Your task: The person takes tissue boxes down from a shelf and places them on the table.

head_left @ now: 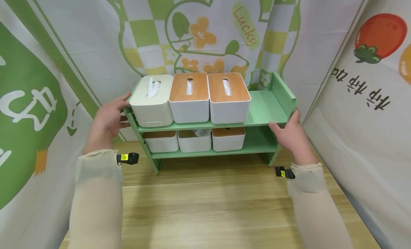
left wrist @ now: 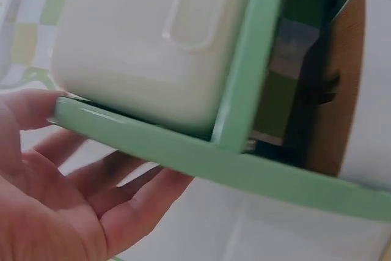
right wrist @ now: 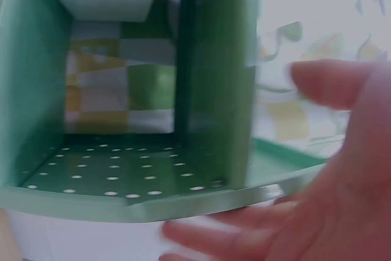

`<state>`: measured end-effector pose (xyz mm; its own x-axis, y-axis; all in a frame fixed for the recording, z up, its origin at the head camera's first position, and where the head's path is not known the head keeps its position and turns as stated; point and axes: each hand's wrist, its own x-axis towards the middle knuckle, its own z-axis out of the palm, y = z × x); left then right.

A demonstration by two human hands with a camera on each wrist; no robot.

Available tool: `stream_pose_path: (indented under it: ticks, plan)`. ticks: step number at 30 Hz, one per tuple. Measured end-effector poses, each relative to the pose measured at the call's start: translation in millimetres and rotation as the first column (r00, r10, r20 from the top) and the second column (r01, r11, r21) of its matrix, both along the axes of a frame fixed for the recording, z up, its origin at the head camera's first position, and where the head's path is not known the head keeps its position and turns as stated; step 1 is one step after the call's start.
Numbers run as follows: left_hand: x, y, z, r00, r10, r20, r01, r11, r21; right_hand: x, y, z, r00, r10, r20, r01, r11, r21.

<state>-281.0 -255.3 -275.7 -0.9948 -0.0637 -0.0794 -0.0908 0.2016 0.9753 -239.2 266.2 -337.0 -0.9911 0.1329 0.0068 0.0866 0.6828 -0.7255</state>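
Note:
A green two-tier shelf rack [head_left: 268, 108] stands on the wooden table. My left hand [head_left: 110, 115] is at its left side panel, the top fingertip at the panel's upper end. In the left wrist view, the other loosely extended fingers [left wrist: 137, 212] pass along the outer face. At the right end, my right hand [head_left: 290, 136] straddles the side panel, slightly blurred in the right wrist view. There its thumb [right wrist: 330, 80] stands apart from the panel, while the fingers lie along the outside. The upper tier bears a cream tissue box [head_left: 152, 111] and two white tissue boxes with wooden lids [head_left: 189, 86].
On the lower tier sit several white boxes [head_left: 228, 140], the middle one with something whitish poking out. A patterned curtain [head_left: 205, 35] hangs close behind the rack. Printed cloth walls [head_left: 369, 127] flank the wooden table [head_left: 212, 202], whose surface extends in front.

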Motion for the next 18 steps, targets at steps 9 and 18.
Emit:
stream_pose_path:
  ticks: [9, 18]
  plan:
    - [6.1, -3.1, 13.8, 0.998, 0.034, 0.048, -0.027, 0.990, -0.142, 32.1, -22.6, 34.4, 0.994, 0.104, 0.028, -0.108, 0.946, 0.306]
    - [6.1, -10.8, 16.0, 0.997, -0.024, 0.071, 0.029, 0.997, -0.068, 15.8, -51.8, 54.0, 0.940, 0.203, -0.273, -0.125, 0.952, 0.279]
